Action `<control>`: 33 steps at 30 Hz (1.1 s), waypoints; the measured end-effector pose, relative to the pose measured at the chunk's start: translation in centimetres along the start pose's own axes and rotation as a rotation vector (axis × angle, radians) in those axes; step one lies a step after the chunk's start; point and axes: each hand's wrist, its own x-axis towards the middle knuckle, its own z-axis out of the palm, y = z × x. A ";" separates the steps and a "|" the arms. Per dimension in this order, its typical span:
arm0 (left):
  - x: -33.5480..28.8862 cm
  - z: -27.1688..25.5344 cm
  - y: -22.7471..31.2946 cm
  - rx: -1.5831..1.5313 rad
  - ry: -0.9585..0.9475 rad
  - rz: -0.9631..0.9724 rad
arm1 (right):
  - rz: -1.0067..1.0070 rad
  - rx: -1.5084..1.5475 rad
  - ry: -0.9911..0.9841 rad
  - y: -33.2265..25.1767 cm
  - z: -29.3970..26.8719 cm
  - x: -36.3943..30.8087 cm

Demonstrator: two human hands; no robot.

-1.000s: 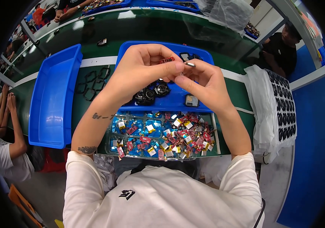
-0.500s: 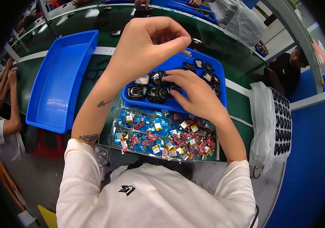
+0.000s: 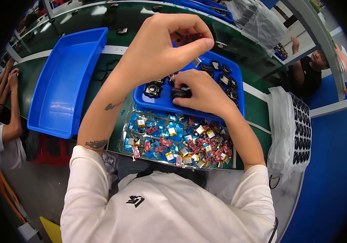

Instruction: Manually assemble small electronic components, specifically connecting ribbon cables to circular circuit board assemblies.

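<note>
Above the far part of the blue tray (image 3: 157,106), my left hand (image 3: 161,52) is curled around small red circuit boards (image 3: 190,38). How many it holds is hidden by the fingers. My right hand (image 3: 210,91) is inside the tray, its fingers closed on a black device housing (image 3: 180,94). Other black housings (image 3: 152,90) with round faces lie in the tray, some under or behind my hands. Closer to my body, a clear compartment tray (image 3: 121,149) holds many red circuit boards (image 3: 165,142) with silver-and-yellow batteries (image 3: 169,156) over blue film.
A second blue tray (image 3: 62,81) stands at the left on the green bench. On the right, wrapped white sheets (image 3: 278,129) adjoin a stack with rows of black parts (image 3: 301,129). Co-workers sit at the far left and by the metal frame (image 3: 311,32) on the right.
My right hand has closed on a black housing and shifted slightly left. My left hand moved a little up and right, still holding red boards. The right-hand co-worker has raised a hand.
</note>
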 end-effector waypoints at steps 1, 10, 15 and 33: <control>0.0 0.1 -0.1 -0.109 -0.028 -0.030 | -0.014 0.146 0.109 0.9 0.3 -0.5; -0.1 1.1 0.1 -0.298 -0.144 -0.298 | 0.224 1.119 0.497 1.6 -2.4 -2.8; -0.2 2.1 -0.6 -0.243 -0.099 -0.291 | 0.190 1.108 0.768 1.1 -2.5 -2.8; -0.8 4.4 -1.2 -0.064 0.066 -0.400 | 0.172 1.163 0.722 -0.1 -2.1 -2.9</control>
